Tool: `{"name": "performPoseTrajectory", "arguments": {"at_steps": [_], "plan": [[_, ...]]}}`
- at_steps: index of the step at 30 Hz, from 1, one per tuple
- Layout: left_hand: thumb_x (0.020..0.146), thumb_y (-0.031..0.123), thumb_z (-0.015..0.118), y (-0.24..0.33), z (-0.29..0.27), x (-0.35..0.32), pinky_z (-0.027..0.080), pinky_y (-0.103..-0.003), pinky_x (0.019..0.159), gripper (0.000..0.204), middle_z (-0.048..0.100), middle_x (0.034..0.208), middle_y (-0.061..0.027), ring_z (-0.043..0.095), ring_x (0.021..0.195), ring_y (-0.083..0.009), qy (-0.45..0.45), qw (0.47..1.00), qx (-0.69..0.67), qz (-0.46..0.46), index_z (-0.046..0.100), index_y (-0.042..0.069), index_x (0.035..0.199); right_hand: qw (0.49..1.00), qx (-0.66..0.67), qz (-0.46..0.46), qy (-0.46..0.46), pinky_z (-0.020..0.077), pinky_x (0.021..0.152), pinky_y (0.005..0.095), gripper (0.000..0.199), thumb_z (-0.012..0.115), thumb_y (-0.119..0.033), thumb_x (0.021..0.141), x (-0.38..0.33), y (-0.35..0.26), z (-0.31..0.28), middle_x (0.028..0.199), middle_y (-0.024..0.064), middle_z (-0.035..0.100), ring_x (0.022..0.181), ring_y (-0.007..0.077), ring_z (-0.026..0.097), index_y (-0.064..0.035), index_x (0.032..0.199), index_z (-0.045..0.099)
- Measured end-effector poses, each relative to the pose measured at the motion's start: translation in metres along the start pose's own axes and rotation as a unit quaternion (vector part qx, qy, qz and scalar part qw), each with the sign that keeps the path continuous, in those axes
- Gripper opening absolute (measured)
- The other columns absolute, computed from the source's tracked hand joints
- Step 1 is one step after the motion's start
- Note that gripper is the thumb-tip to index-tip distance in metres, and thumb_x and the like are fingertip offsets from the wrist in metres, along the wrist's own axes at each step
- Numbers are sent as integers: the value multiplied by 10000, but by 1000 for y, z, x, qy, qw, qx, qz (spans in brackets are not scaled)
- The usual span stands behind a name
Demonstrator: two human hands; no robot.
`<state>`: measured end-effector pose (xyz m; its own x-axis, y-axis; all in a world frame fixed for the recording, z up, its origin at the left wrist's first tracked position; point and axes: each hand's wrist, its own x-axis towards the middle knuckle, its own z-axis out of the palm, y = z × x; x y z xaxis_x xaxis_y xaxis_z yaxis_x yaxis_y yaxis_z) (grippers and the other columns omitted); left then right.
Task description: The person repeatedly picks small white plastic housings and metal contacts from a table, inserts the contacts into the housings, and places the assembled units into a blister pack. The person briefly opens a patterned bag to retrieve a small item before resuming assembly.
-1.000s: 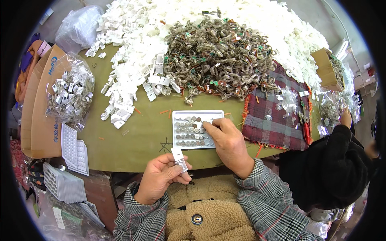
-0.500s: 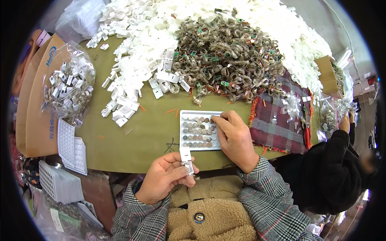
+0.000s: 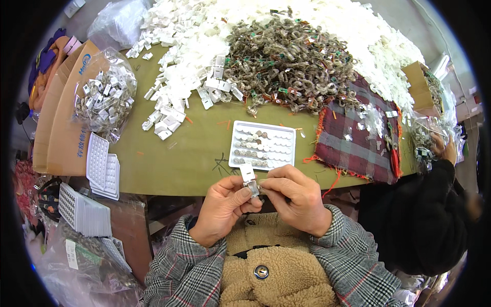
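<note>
My left hand (image 3: 221, 211) is closed round a small white plastic casing (image 3: 247, 173), whose flap stands up above the fingers while a clear or shiny part shows below it. My right hand (image 3: 302, 200) meets it from the right, thumb and fingertips pinched against the casing's side; whatever they hold is hidden. Just beyond both hands lies a white moulded tray (image 3: 284, 151) on the table. Round silvery discs like button cells (image 3: 249, 145) sit in rows in its left part, and the pockets on the right look bare.
A large heap of white casings (image 3: 189, 48) and a tangle of coiled thin wires (image 3: 291, 61) cover the far side. On the right is a plaid cloth (image 3: 348, 138). At left stand a cardboard box (image 3: 61, 128), a bag of casings (image 3: 105, 97) and stacked trays (image 3: 84, 210). Another person's hand (image 3: 445, 148) works at far right.
My right hand has left the tray's right side and come back to the casing in my left hand. The view has shifted slightly. The other person's hand is lower.
</note>
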<state>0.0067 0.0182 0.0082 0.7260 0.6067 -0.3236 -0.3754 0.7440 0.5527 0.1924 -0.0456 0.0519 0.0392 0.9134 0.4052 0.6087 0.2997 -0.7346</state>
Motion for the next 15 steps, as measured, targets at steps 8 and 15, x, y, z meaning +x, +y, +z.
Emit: {"name": "performPoseTrajectory", "arguments": {"at_steps": [8,15], "plan": [[1002,90,583,-18,3,-5,641,-308,764,258,690,993,-122,697,843,-160,-7,1000,-11,-10,595,-43,1222,997,-55,-45,-24,572,668,328,298,699,49,769,-16,-9,1,979,135,649,800,269,686,11,1064,683],[989,77,603,-17,-1,-8,643,-315,783,252,692,1038,-128,713,855,-176,-56,995,-84,-15,606,-53,1205,993,78,54,71,561,681,310,298,753,90,757,-12,-11,3,879,119,710,748,215,693,8,1038,705]]}}
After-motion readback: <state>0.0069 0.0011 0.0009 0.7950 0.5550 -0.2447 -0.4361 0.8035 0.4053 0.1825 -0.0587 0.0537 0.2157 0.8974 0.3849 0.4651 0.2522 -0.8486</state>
